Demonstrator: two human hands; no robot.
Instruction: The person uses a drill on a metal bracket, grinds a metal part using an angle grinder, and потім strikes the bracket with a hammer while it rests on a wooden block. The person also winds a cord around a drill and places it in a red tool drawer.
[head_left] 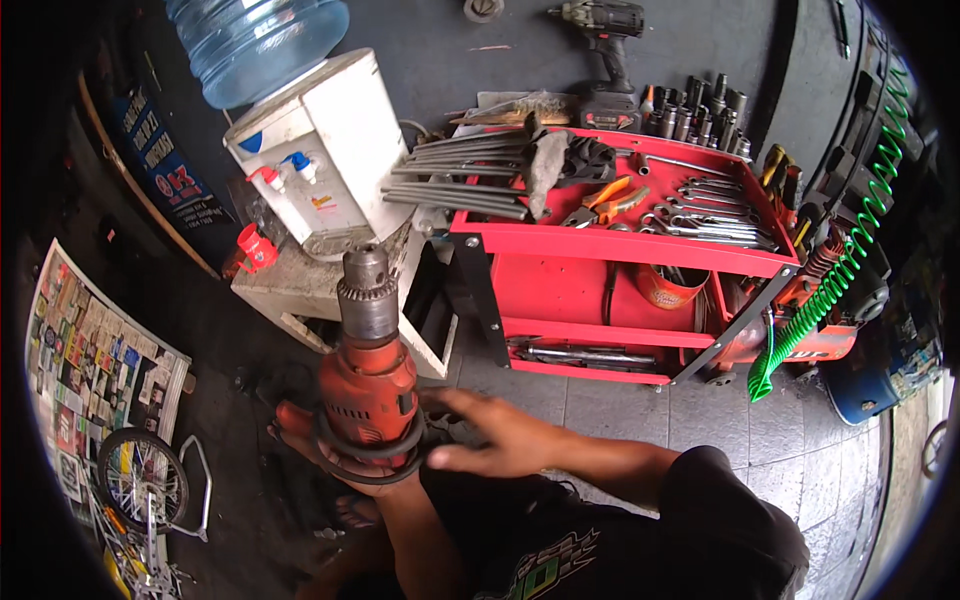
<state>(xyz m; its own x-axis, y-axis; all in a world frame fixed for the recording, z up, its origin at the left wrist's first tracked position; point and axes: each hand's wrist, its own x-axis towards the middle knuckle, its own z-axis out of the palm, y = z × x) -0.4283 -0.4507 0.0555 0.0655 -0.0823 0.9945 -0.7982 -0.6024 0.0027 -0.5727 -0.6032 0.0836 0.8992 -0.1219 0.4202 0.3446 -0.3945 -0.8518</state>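
Observation:
An orange-red power drill (pixel 362 395) stands upright in front of me, its metal chuck (pixel 366 285) pointing up and away. Its dark cord (pixel 395 452) loops around the lower part of the body. My left hand (pixel 335 462) is closed around the drill from below and the left, with part of its grip hidden behind the cord. To the right of the drill, my right hand (pixel 490 432) has its fingers and thumb apart, close to the body and the cord. Whether its fingertips touch them is hard to tell.
A red tool cart (pixel 620 243) with wrenches, pliers and metal rods stands ahead. Behind it is a cordless impact wrench (pixel 607 60) beside sockets. A water dispenser (pixel 315 160) sits on a worn stand at left. A green coiled hose (pixel 850 265) hangs at right.

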